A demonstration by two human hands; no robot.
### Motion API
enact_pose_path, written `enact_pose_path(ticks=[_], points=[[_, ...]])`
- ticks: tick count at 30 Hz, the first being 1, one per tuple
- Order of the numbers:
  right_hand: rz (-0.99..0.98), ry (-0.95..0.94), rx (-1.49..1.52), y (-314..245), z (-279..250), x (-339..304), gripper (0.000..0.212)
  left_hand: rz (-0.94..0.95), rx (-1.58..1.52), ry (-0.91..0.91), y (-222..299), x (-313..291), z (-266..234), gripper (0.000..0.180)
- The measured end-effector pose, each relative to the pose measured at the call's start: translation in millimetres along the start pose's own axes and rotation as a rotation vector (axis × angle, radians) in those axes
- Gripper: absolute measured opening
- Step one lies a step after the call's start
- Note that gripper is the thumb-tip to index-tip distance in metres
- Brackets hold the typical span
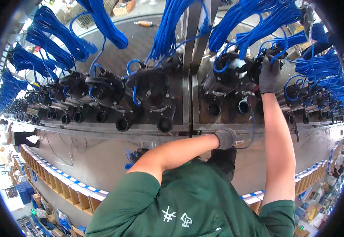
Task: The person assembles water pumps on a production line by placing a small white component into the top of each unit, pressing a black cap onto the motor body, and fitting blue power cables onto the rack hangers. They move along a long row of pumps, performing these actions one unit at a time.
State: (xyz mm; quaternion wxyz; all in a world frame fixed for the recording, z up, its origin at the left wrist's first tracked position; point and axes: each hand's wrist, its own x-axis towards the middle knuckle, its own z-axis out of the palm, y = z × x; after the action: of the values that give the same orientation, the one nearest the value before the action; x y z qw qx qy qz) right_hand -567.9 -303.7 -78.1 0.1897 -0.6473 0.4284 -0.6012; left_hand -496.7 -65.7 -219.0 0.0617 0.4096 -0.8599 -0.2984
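My right hand (269, 77), in a dark grey glove, reaches far forward with its fingers bent over the top of a black submersible pump (255, 71). A blue cable (284, 45) loops up beside those fingers; the glove hides exactly what they press on. Lower down, close to the bench's front edge, my gloved left hand (225, 138) is closed around a small lead with a metal tip (239, 141). From that tip a thin dark cable (254, 128) curves up toward the pump. Left of this pump stands another black pump (224, 77) with its blue cable.
Rows of black pumps (148, 89) line the metal bench on both sides of an upright post (191, 47). Coiled blue cables (170, 27) hang above them. A screwdriver-like tool (144, 23) lies behind. Cardboard boxes (77, 193) line the floor, and a person (19, 136) stands far left.
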Motion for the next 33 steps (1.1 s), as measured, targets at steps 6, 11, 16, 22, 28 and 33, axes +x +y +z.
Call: enact_pose_path(ticks=[6,11,16,22,28,33], points=[[-0.057,0.054,-0.12,4,5,-5,0.032,0.002,0.39,0.229,-66,-30,-55,0.036],[-0.092,0.031,-0.046,23,-3,-1,0.026,-0.154,0.378,0.045,-77,-13,-62,0.037],[-0.119,0.051,-0.015,40,3,-3,0.041,-0.237,0.235,0.134,-77,-19,-57,0.029],[-0.095,0.012,-0.092,21,7,-7,0.025,-0.228,0.288,0.233,-88,-13,-40,0.02],[-0.056,0.071,-0.141,37,-3,-12,0.036,-0.143,0.12,0.27,-55,-6,-100,0.027],[-0.103,-0.013,-0.159,-9,3,-7,0.03,0.334,0.33,0.917,-25,-6,-210,0.031]])
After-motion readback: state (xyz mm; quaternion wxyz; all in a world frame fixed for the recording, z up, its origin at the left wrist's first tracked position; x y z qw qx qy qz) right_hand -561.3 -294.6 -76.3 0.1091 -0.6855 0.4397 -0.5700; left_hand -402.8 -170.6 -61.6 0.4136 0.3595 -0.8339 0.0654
